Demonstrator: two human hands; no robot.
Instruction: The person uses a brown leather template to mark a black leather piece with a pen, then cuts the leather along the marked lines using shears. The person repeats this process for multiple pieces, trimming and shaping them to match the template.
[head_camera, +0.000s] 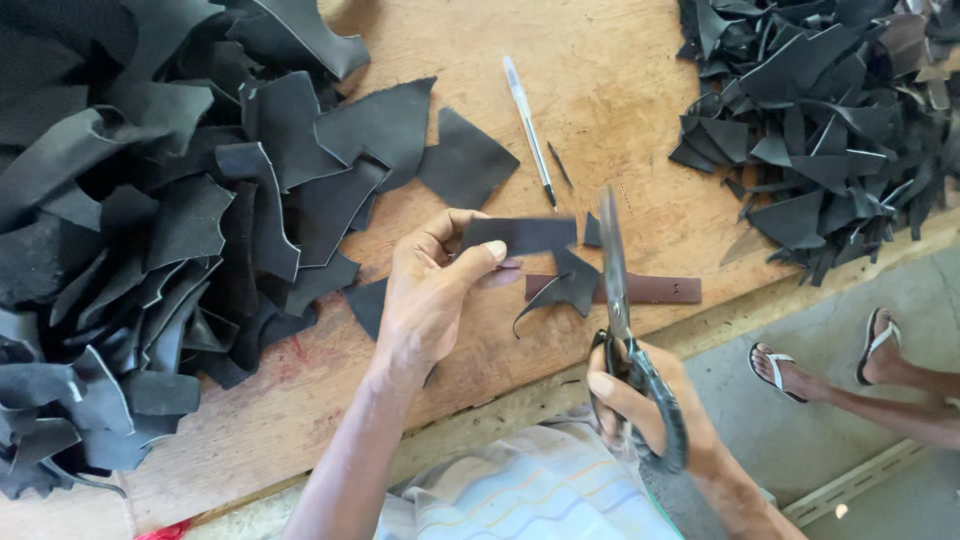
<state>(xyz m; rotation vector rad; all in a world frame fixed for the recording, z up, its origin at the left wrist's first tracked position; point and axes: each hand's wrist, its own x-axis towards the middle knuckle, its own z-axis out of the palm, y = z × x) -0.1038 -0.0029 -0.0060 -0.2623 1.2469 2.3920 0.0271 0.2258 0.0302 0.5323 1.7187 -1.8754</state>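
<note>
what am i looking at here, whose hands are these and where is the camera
The camera sits on a person's head and looks down at their own two bare hands over a wooden table. The left hand pinches a dark leather strip. The right hand holds black-handled scissors, blades pointing up into the leather. A big pile of black leather scraps lies on the left, a smaller scrap pile at the upper right. A pen and a flat brown strip lie on the wood. The sandalled feet at the right belong to another person.
</note>
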